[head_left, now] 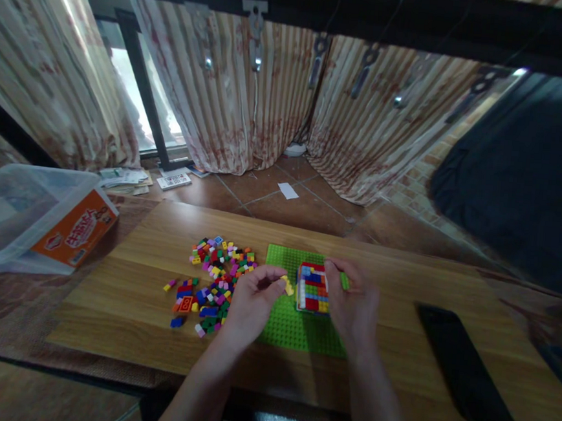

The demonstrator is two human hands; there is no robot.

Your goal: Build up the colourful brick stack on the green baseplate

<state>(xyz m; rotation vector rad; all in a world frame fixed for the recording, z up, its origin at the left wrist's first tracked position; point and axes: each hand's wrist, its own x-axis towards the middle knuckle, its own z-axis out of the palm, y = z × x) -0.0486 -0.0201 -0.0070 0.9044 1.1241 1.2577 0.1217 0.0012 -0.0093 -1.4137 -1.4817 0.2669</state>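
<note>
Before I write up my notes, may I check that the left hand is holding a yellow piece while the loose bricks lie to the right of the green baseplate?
Not quite: the head view shows the loose bricks to the left of the green baseplate, not the right. The left hand is indeed holding a yellow piece.

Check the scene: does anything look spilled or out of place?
A white paper lies by itself on the tiled floor beyond the table, perhaps dropped. The loose bricks lie scattered, but on the table, left of the green plate. No damage stands out.
</note>
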